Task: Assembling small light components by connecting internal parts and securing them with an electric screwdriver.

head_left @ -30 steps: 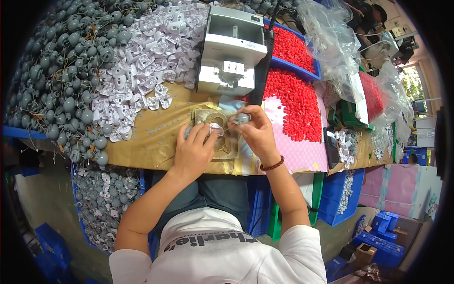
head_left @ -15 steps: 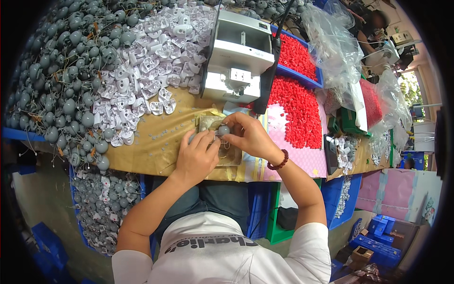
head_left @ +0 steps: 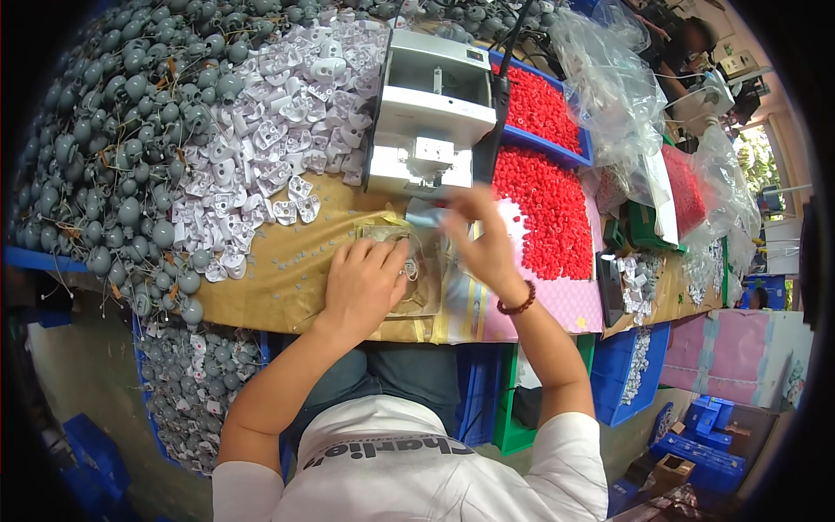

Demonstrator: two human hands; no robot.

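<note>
The round parts (head_left: 113, 139) at ten o'clock are grey; the moulded pieces (head_left: 287, 122) at eleven, white. At twelve, the machine (head_left: 435, 104) is silvery white. Bright red small pieces (head_left: 548, 213) cover two o'clock. At four, a pink sheet (head_left: 565, 304) carries paler dots. The central square fixture (head_left: 424, 298) looks yellowish beige; nine o'clock's table covering (head_left: 291, 261) is golden brown, flecked grey. The shirt (head_left: 383, 474), at six, is white.

Right fingers (head_left: 470, 207) withdrawn from left fingers (head_left: 381, 254)
</note>
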